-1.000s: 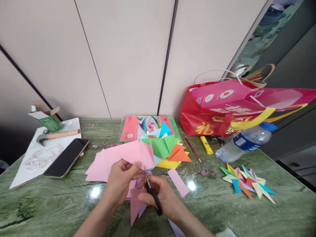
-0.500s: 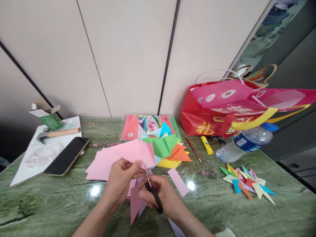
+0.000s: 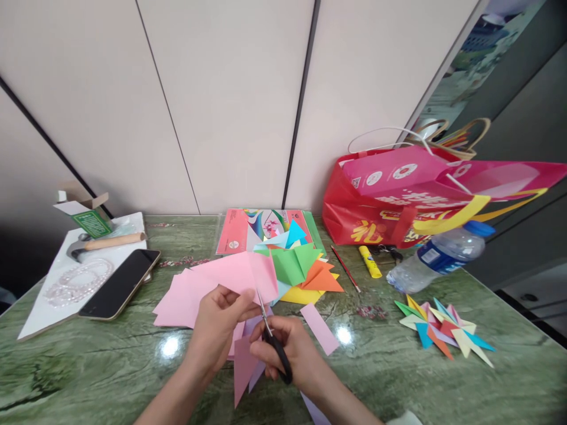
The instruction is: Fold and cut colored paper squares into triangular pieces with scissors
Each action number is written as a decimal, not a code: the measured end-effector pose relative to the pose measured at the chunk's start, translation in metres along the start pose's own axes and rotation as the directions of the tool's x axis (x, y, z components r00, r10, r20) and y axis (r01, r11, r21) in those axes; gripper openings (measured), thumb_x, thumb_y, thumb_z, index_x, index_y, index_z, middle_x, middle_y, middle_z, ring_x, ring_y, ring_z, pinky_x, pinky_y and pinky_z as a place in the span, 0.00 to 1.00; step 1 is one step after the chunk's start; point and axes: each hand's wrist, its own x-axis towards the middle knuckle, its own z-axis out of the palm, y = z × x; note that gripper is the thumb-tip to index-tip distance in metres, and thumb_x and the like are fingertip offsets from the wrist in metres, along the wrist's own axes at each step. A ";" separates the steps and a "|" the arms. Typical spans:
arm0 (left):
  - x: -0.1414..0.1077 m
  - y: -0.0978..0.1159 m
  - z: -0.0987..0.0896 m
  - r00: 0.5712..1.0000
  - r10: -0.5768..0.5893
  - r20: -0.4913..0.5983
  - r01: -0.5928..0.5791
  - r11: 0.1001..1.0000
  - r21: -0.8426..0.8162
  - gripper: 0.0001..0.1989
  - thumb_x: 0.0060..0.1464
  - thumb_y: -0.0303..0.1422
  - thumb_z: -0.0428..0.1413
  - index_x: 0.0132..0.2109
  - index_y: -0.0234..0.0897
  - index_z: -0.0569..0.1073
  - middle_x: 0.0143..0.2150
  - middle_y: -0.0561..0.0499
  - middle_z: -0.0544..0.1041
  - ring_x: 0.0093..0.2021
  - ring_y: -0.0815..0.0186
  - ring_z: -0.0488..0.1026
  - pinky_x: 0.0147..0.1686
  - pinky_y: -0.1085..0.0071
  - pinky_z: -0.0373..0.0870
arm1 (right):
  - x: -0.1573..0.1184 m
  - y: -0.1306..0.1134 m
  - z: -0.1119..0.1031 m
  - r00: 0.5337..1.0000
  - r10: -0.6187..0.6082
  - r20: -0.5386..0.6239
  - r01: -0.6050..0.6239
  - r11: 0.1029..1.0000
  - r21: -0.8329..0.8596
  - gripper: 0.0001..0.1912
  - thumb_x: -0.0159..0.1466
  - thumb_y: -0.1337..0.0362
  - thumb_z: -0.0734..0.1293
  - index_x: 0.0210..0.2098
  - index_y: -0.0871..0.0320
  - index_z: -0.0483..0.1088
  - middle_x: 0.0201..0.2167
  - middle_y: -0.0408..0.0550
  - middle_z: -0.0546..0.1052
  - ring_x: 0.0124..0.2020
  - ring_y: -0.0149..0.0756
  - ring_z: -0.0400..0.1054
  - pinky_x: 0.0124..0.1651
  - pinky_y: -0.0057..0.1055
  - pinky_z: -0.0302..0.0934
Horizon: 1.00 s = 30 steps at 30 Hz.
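Fingers (image 3: pixel 278 323) of the right hand (image 3: pixel 293 348) hold scissors (image 3: pixel 280 356) pointing away, slanting left.

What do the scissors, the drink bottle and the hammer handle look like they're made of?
Scissors: blades likely polished steel, silvery and shiny; handles probably plastic, smooth and black.
Drink bottle: thin clear plastic, glossy, as you can see through its creased walls.
Hammer handle: seemingly wood, pale tan; whether it's varnished, I can't tell.
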 end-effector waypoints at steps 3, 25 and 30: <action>0.000 -0.002 0.000 0.985 0.168 -0.051 -0.166 0.985 0.035 0.12 0.42 0.30 0.63 0.30 0.36 0.65 0.25 0.59 0.72 0.28 0.71 0.72 0.31 0.70 0.75 | 0.000 -0.002 0.000 1.000 -0.011 -0.013 0.011 1.000 0.012 0.16 0.50 0.55 0.71 0.26 0.62 0.67 0.13 0.36 0.63 0.12 0.21 0.55 0.15 0.19 0.46; -0.015 0.000 -0.003 0.867 0.496 0.054 -0.476 0.790 0.385 0.23 0.47 0.27 0.58 0.50 0.46 0.65 0.37 0.54 0.73 0.26 0.70 0.71 0.28 0.75 0.68 | 0.001 0.001 0.001 0.999 0.018 -0.035 -0.019 0.999 -0.036 0.19 0.50 0.51 0.70 0.27 0.62 0.67 0.12 0.35 0.62 0.11 0.21 0.53 0.15 0.20 0.46; -0.007 0.004 -0.006 0.936 0.346 0.066 -0.327 0.782 0.531 0.15 0.50 0.34 0.55 0.47 0.40 0.74 0.28 0.54 0.74 0.22 0.71 0.63 0.21 0.77 0.61 | 0.001 -0.001 0.002 1.000 0.013 -0.027 -0.014 0.998 -0.063 0.19 0.49 0.51 0.70 0.25 0.62 0.67 0.12 0.35 0.62 0.11 0.21 0.54 0.14 0.20 0.45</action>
